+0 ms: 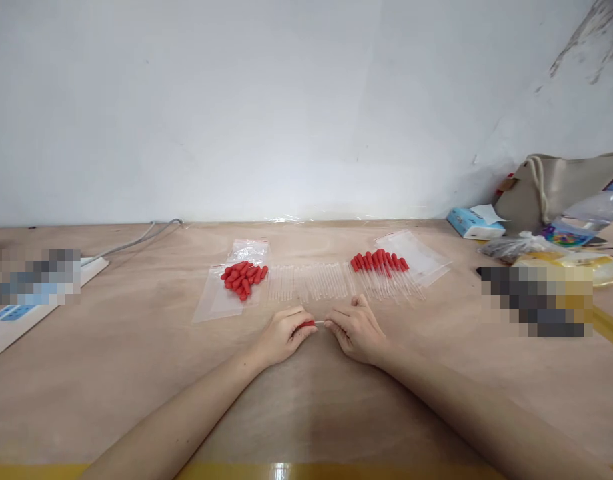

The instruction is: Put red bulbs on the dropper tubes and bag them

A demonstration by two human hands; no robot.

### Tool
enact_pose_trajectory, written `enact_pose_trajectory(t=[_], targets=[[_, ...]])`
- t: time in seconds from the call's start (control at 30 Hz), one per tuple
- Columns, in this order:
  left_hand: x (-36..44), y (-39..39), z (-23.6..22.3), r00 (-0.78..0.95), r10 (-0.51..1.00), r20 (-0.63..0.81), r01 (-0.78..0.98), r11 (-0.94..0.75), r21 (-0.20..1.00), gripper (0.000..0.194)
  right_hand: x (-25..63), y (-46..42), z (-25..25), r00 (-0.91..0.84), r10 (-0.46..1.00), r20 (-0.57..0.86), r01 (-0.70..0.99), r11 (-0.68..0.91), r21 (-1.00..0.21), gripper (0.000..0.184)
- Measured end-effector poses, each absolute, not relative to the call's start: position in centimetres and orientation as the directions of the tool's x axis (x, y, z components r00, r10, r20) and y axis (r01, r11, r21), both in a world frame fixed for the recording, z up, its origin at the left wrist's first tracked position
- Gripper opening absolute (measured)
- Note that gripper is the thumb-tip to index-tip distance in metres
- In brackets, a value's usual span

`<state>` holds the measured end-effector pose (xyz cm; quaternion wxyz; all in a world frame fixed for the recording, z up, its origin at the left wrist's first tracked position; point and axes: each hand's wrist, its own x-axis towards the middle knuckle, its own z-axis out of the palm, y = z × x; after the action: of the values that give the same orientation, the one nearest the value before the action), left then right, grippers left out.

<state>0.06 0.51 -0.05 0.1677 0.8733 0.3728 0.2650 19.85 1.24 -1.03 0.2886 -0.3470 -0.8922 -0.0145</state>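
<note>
My left hand (pixel 281 335) rests on the wooden table (pixel 136 373) with its fingers pinched on a red rubber bulb (pixel 308 324). My right hand (pixel 357 329) faces it, fingers closed on a thin clear glass tube (pixel 320 323) whose end meets the bulb. Just beyond the hands lies a row of several clear glass tubes (pixel 311 281). A pile of loose red bulbs (pixel 243 276) sits on a clear plastic bag (pixel 221 300) at the left. At the right lie several droppers with red bulbs fitted (pixel 381 264), partly on another clear bag (pixel 416 257).
A white power strip (pixel 16 320) with a grey cable (pixel 136 241) lies at the far left. At the back right are a blue tissue pack (pixel 473 223), a beige drawstring bag (pixel 561 187) and assorted plastic bags. Yellow tape marks the table's near edge (pixel 286 472).
</note>
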Motion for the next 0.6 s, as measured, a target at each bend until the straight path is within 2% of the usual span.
enact_pose_trajectory(t=[0.13,0.3,0.43,0.5,0.6], targets=[[0.0,0.5,-0.1,0.593,0.728,0.344,0.567,-0.681,0.463,0.026,19.6,1.1,-1.4,-0.585,0.62,0.523,0.631,0.753,-0.187,0.025],[-0.1,0.7,0.5,0.578,0.713,0.397,0.614,-0.7,0.365,0.025,19.5,1.2,-0.7,-0.586,0.642,0.494,0.623,0.747,-0.231,0.028],[-0.4,1.0,0.9,0.578,0.696,0.427,0.623,-0.714,0.32,0.02,19.8,1.1,1.1,-0.633,0.632,0.447,0.631,0.756,-0.175,0.024],[-0.5,1.0,0.6,0.533,0.715,0.452,0.63,-0.692,0.352,0.019,20.5,1.3,1.9,-0.645,0.647,0.407,0.654,0.743,-0.146,0.02],[-0.7,1.1,0.0,0.363,0.813,0.455,0.678,-0.566,0.469,0.036,22.1,2.6,2.8,-0.517,0.772,0.368,0.764,0.611,-0.207,0.02]])
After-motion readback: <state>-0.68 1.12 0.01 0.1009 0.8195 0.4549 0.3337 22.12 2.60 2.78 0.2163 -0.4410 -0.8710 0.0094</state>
